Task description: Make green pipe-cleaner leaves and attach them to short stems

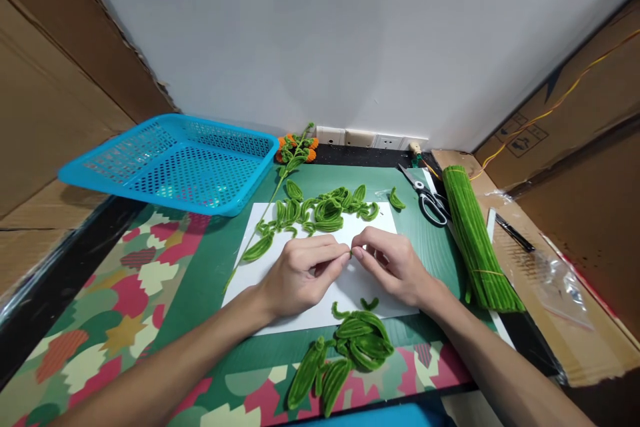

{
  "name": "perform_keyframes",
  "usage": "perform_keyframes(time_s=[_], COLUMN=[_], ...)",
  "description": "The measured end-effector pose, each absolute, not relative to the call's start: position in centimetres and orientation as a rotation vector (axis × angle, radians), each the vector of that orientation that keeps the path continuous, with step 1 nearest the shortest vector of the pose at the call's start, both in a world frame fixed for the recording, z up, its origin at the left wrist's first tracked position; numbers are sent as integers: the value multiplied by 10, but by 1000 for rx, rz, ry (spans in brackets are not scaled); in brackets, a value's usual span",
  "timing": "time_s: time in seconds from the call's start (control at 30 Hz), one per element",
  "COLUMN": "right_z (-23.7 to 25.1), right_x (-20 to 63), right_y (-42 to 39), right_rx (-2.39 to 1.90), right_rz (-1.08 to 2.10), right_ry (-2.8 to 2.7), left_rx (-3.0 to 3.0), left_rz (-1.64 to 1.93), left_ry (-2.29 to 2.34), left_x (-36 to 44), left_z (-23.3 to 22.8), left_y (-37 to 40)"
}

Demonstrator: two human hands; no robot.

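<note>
My left hand [300, 273] and right hand [395, 263] pinch small green pipe-cleaner piece [351, 253] over white sheet [350, 293]; green mat [210, 260], no legible writing.

A tiny green pipe-cleaner piece [351, 253] sits pinched between the fingertips of both hands, just above the white sheet [345, 293] at the middle of the surface — only its fuzzy tip shows, the rest hidden by the fingers.
</note>
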State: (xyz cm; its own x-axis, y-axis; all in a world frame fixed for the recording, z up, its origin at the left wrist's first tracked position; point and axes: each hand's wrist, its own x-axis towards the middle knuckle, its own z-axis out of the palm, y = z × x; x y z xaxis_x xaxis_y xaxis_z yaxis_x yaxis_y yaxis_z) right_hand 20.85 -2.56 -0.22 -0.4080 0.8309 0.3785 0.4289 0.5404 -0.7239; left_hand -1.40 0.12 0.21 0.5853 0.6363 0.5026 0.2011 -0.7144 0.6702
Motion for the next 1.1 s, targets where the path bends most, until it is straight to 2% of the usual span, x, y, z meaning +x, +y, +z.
perform_keyframes(time_s=[0.17,0.4,0.57,0.7,0.83,0.97,1.1], right_z=[-5,-9,-7,-7,-8,-7,-2], right_x=[207,209,211,210,206,202,194], right_y=[-27,-26,-27,-28,-28,-31,-34], right_rx=[-978,-854,-837,-850,-867,-878,-1001], right_rz=[593,54,-101,-133,72,481,917], right_ry=[-2056,-2162,-2223,-2257,-2175,-2029,-1754], left_rx=[1948,1194,1162,1353,1656,2042,2513], left_rz=[872,652,621,663,737,783,1015], left_ry=[761,767,765,765,744,720,578], left_x=[-13,-11,-11,-13,-17,-19,-23], left_z=[7,5,3,6,12,13,7], left_y=[0,3,5,7,7,4,5])
